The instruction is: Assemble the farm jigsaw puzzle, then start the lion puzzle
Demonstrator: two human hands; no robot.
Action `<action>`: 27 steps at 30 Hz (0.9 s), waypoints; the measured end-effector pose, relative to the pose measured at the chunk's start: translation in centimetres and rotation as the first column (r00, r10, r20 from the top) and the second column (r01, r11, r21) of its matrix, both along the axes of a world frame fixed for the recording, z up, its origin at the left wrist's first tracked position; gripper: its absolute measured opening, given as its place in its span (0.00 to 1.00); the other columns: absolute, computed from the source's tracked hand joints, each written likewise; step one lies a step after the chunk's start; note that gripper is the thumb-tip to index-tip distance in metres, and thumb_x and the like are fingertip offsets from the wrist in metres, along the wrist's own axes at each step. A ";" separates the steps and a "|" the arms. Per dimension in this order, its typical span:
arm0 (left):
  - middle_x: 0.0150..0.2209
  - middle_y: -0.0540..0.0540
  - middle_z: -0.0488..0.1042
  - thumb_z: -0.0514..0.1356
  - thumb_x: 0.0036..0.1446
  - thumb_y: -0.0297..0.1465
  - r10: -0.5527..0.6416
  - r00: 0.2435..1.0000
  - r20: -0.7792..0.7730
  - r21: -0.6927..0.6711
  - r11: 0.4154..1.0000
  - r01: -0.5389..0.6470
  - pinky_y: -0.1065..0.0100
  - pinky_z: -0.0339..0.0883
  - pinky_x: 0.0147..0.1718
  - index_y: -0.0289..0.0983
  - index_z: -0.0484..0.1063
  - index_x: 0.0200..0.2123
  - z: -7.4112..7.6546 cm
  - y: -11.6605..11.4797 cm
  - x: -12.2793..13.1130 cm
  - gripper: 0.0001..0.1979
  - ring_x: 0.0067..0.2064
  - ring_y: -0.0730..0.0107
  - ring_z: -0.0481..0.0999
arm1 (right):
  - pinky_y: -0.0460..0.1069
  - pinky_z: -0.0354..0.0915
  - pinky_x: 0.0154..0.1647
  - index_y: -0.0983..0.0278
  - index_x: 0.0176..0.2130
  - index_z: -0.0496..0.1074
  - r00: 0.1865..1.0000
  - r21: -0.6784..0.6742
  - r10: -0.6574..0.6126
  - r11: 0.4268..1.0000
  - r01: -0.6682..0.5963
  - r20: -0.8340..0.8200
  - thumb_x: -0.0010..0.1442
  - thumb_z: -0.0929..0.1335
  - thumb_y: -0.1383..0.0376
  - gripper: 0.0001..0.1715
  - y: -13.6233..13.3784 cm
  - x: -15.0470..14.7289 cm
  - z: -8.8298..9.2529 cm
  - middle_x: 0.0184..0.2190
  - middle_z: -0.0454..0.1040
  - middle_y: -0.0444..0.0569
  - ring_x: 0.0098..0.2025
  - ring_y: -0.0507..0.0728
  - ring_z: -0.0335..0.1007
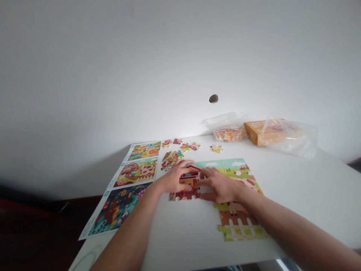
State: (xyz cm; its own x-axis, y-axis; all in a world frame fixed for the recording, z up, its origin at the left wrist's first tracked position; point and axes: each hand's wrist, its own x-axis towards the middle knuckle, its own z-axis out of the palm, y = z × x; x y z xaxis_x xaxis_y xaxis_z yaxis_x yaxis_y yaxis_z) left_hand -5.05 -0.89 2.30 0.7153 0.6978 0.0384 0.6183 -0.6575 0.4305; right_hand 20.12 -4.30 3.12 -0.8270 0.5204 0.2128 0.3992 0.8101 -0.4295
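A partly joined farm jigsaw lies flat on the white table. My left hand and my right hand meet over its left part, fingers bent and pressing down on a red barn piece. Below the fingers sits a joined strip of reddish pieces. A fence section of the puzzle lies nearer to me, under my right forearm. Loose pieces are heaped just beyond my left hand.
A sheet with three printed reference pictures lies at the table's left edge. More loose pieces are scattered at the back. A plastic bag of pieces and an orange box in plastic stand at the far right against the wall.
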 end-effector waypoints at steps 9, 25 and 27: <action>0.68 0.45 0.54 0.68 0.51 0.41 -0.015 1.000 0.012 -0.028 1.000 0.015 0.49 0.48 0.66 0.47 0.69 0.58 0.2 0.1 -0.3 0.31 0.68 0.49 0.52 | 0.56 0.59 0.52 0.55 0.54 0.74 1.000 -0.008 -0.015 1.000 0.015 0.015 0.62 0.69 0.54 0.22 -0.1 -0.2 -0.1 0.48 0.68 0.54 0.49 0.60 0.65; 0.67 0.46 0.55 0.68 0.50 0.38 -0.025 1.000 -0.013 0.018 1.000 0.025 0.50 0.49 0.66 0.48 0.70 0.57 0.2 0.0 0.0 0.29 0.67 0.51 0.53 | 0.57 0.61 0.51 0.60 0.58 0.68 0.998 -0.028 -0.055 0.998 0.054 -0.037 0.61 0.69 0.56 0.28 -0.2 -0.2 0.0 0.48 0.68 0.55 0.48 0.61 0.65; 0.67 0.46 0.55 0.68 0.50 0.39 -0.023 1.000 -0.016 0.008 1.000 0.023 0.50 0.49 0.66 0.48 0.70 0.57 0.2 0.0 0.0 0.29 0.67 0.50 0.53 | 0.57 0.60 0.51 0.58 0.55 0.71 0.999 -0.020 -0.037 0.999 0.037 -0.010 0.62 0.68 0.57 0.22 -0.2 -0.2 0.0 0.47 0.67 0.54 0.48 0.60 0.65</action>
